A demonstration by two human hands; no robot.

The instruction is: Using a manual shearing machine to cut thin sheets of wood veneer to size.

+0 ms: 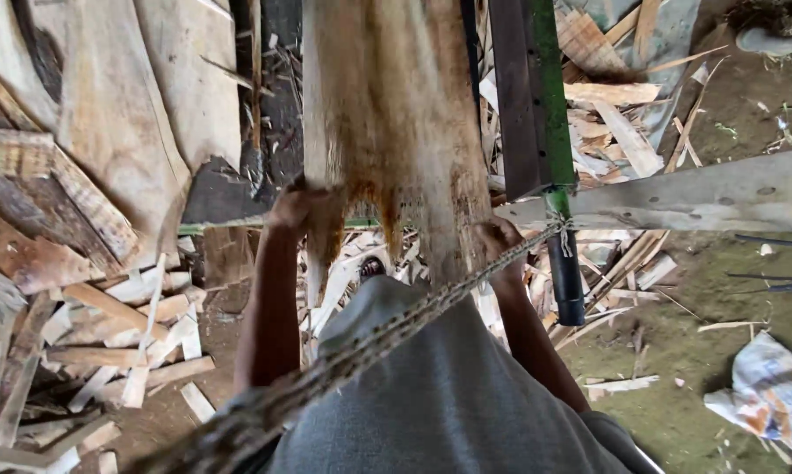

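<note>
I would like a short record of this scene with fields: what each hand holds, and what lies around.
left hand: grips the lower left edge of the veneer sheet
right hand: grips the sheet's lower right edge
veneer sheet: thin, pale, frayed brown at its bottom edge
rope: braided, runs from the green post toward the person
ground: wood scraps on the left, crumpled cloth on the right

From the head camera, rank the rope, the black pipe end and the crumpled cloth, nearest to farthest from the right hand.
1. Rope: crosses right at the right hand.
2. Black pipe end: just to its right.
3. Crumpled cloth: on the ground, far lower right.
</note>
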